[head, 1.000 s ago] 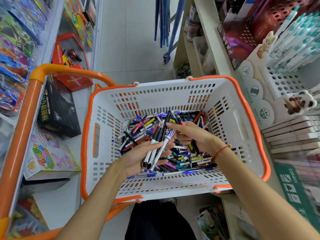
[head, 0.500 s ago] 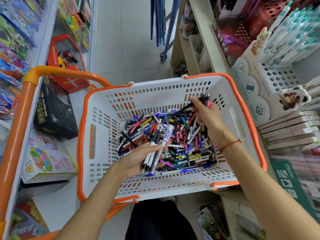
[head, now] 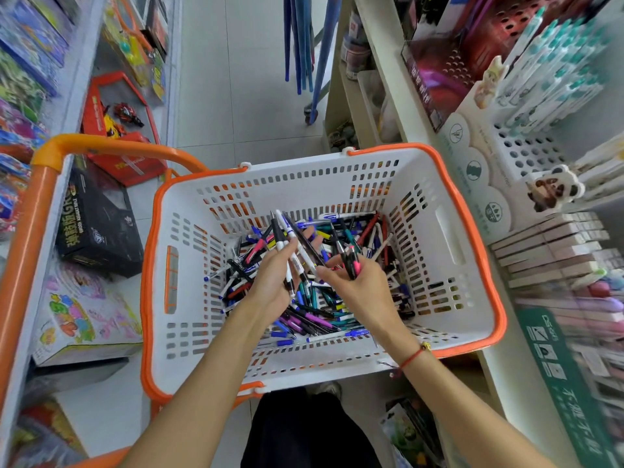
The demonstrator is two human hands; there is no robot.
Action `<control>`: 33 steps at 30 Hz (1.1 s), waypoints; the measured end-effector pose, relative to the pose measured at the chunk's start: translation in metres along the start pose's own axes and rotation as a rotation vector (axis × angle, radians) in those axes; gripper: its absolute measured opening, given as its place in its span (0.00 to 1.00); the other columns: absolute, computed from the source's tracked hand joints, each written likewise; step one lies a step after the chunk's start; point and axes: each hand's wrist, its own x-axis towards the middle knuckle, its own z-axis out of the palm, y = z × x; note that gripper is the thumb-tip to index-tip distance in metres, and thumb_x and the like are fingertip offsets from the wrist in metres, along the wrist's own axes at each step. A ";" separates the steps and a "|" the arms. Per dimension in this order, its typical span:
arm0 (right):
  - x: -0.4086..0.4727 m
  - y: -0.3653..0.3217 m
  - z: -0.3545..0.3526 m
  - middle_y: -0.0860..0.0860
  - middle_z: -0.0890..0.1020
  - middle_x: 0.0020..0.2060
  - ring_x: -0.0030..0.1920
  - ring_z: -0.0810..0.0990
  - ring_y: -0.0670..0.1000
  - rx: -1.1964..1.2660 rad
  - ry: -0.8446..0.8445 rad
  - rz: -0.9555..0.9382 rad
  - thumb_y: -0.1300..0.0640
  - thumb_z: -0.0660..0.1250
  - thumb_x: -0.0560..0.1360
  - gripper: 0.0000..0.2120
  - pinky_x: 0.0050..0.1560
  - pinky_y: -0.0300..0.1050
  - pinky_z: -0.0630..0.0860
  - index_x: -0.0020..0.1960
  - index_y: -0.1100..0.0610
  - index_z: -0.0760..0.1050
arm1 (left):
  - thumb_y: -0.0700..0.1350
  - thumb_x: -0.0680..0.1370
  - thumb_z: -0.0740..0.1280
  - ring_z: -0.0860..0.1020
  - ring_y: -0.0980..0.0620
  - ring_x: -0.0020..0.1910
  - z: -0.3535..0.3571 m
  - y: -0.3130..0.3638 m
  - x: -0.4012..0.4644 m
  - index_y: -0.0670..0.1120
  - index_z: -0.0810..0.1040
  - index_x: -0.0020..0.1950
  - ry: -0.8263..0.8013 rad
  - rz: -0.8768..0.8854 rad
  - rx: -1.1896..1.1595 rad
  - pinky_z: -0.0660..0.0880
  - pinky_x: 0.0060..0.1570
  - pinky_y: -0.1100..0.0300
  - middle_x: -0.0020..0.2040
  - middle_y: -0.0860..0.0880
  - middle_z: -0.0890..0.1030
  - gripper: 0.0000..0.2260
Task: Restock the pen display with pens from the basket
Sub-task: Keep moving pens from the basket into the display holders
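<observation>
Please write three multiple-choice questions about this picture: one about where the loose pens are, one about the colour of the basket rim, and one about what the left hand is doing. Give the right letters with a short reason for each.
1. Where does the pile of loose pens lie?
A. on the floor tiles
B. on the bottom of the basket
C. on the left shelf

2. What colour is the rim of the basket?
A. orange
B. green
C. black

3. What is the state of the left hand?
A. flat and holding nothing
B. resting on the basket rim
C. gripping a bundle of pens

Answers:
1 B: the loose pens lie inside the basket, on its bottom.
2 A: the rim is orange around white perforated walls.
3 C: the left hand curls round a bundle of pens, while the right hand pinches a few more.
</observation>
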 end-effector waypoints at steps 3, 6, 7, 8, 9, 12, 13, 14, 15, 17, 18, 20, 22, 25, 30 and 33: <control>-0.002 0.003 0.002 0.51 0.84 0.30 0.28 0.76 0.50 -0.033 -0.073 0.002 0.50 0.71 0.75 0.09 0.33 0.43 0.71 0.47 0.57 0.82 | 0.45 0.84 0.56 0.81 0.50 0.59 0.003 0.001 -0.004 0.45 0.78 0.64 -0.055 0.010 -0.052 0.80 0.50 0.57 0.57 0.48 0.84 0.14; 0.004 0.007 -0.004 0.50 0.80 0.25 0.24 0.66 0.50 -0.054 -0.198 0.050 0.48 0.68 0.77 0.13 0.28 0.42 0.64 0.43 0.57 0.83 | 0.42 0.84 0.57 0.84 0.54 0.42 0.004 -0.001 -0.003 0.44 0.80 0.54 -0.040 0.044 -0.069 0.82 0.45 0.55 0.44 0.49 0.85 0.11; 0.007 0.008 -0.006 0.51 0.77 0.25 0.22 0.62 0.48 -0.041 -0.221 0.089 0.48 0.66 0.79 0.15 0.25 0.40 0.62 0.42 0.57 0.82 | 0.41 0.84 0.58 0.83 0.55 0.38 0.004 0.000 -0.003 0.44 0.80 0.52 -0.031 0.059 -0.061 0.81 0.47 0.52 0.40 0.49 0.84 0.11; 0.010 0.008 -0.009 0.54 0.76 0.29 0.22 0.61 0.46 0.019 -0.222 0.149 0.48 0.64 0.80 0.16 0.23 0.38 0.61 0.43 0.58 0.81 | 0.41 0.84 0.57 0.82 0.56 0.35 0.003 0.000 -0.002 0.44 0.79 0.51 -0.031 0.071 -0.059 0.81 0.49 0.51 0.37 0.49 0.82 0.10; 0.013 0.007 -0.013 0.57 0.74 0.33 0.22 0.60 0.46 0.131 -0.216 0.226 0.50 0.61 0.81 0.15 0.23 0.37 0.61 0.43 0.59 0.79 | 0.40 0.84 0.57 0.80 0.56 0.32 0.002 0.001 -0.002 0.43 0.78 0.50 -0.041 0.073 -0.076 0.80 0.48 0.51 0.36 0.48 0.80 0.10; 0.019 0.001 -0.024 0.56 0.78 0.36 0.24 0.69 0.45 0.602 -0.274 0.422 0.55 0.57 0.83 0.14 0.26 0.36 0.70 0.43 0.60 0.73 | 0.41 0.84 0.56 0.73 0.56 0.29 -0.003 0.002 -0.005 0.43 0.76 0.51 -0.072 0.039 -0.050 0.78 0.33 0.60 0.36 0.49 0.74 0.09; 0.021 0.000 -0.027 0.55 0.81 0.37 0.28 0.75 0.46 0.701 -0.292 0.437 0.55 0.57 0.83 0.14 0.32 0.37 0.77 0.42 0.59 0.73 | 0.41 0.84 0.56 0.71 0.56 0.29 -0.005 0.001 -0.006 0.44 0.75 0.52 -0.075 0.015 -0.032 0.75 0.30 0.62 0.37 0.49 0.74 0.09; 0.023 0.001 -0.030 0.55 0.83 0.39 0.33 0.80 0.48 0.760 -0.300 0.434 0.54 0.58 0.83 0.15 0.40 0.39 0.81 0.42 0.59 0.74 | 0.42 0.84 0.57 0.70 0.56 0.30 -0.007 -0.001 -0.007 0.44 0.75 0.53 -0.079 -0.012 -0.016 0.72 0.28 0.64 0.38 0.50 0.73 0.08; 0.026 0.002 -0.031 0.55 0.84 0.40 0.37 0.83 0.49 0.783 -0.303 0.414 0.53 0.58 0.83 0.16 0.46 0.41 0.82 0.42 0.59 0.76 | 0.42 0.84 0.57 0.69 0.56 0.30 -0.008 -0.004 -0.008 0.44 0.74 0.54 -0.090 -0.038 -0.006 0.70 0.26 0.65 0.38 0.50 0.73 0.07; 0.031 0.003 -0.032 0.51 0.83 0.38 0.39 0.82 0.48 0.716 -0.309 0.354 0.51 0.57 0.83 0.17 0.44 0.40 0.80 0.44 0.58 0.79 | 0.42 0.84 0.57 0.68 0.57 0.28 -0.011 -0.008 -0.009 0.42 0.74 0.56 -0.097 -0.086 0.014 0.67 0.24 0.66 0.37 0.50 0.72 0.08; 0.033 0.003 -0.031 0.50 0.80 0.35 0.38 0.79 0.47 0.645 -0.309 0.333 0.49 0.57 0.83 0.18 0.42 0.38 0.77 0.46 0.58 0.80 | 0.42 0.84 0.57 0.68 0.58 0.27 -0.012 -0.010 -0.010 0.42 0.75 0.56 -0.093 -0.104 0.030 0.66 0.24 0.67 0.36 0.51 0.72 0.09; 0.037 0.005 -0.030 0.53 0.77 0.35 0.37 0.77 0.48 0.485 -0.302 0.319 0.46 0.56 0.82 0.19 0.39 0.37 0.75 0.49 0.55 0.81 | 0.44 0.84 0.58 0.68 0.59 0.26 -0.012 -0.014 -0.011 0.42 0.76 0.55 -0.118 -0.128 0.065 0.67 0.24 0.67 0.34 0.52 0.71 0.09; 0.040 0.007 -0.028 0.58 0.73 0.39 0.40 0.77 0.54 0.382 -0.312 0.293 0.43 0.57 0.82 0.19 0.40 0.40 0.75 0.50 0.52 0.83 | 0.46 0.83 0.59 0.70 0.58 0.27 -0.009 -0.016 -0.012 0.42 0.75 0.53 -0.120 -0.144 0.095 0.72 0.27 0.66 0.33 0.52 0.72 0.09; 0.039 0.006 -0.024 0.51 0.75 0.29 0.31 0.71 0.47 0.235 -0.329 0.206 0.45 0.59 0.81 0.19 0.34 0.38 0.68 0.48 0.57 0.82 | 0.51 0.81 0.63 0.82 0.54 0.45 -0.007 -0.018 -0.011 0.43 0.77 0.55 -0.069 -0.137 0.165 0.81 0.48 0.55 0.44 0.49 0.83 0.13; 0.037 -0.005 -0.018 0.43 0.80 0.24 0.23 0.73 0.40 -0.039 -0.326 0.035 0.55 0.65 0.80 0.11 0.27 0.29 0.66 0.43 0.60 0.79 | 0.58 0.78 0.64 0.58 0.48 0.77 -0.002 -0.014 -0.010 0.46 0.63 0.77 -0.063 -0.137 0.377 0.53 0.75 0.47 0.78 0.49 0.60 0.30; 0.038 -0.002 -0.011 0.47 0.81 0.32 0.26 0.78 0.39 -0.082 -0.290 -0.043 0.55 0.68 0.78 0.12 0.30 0.33 0.75 0.55 0.63 0.76 | 0.57 0.81 0.61 0.56 0.47 0.77 0.000 -0.011 -0.006 0.46 0.63 0.77 -0.091 -0.148 0.440 0.54 0.73 0.49 0.78 0.47 0.60 0.27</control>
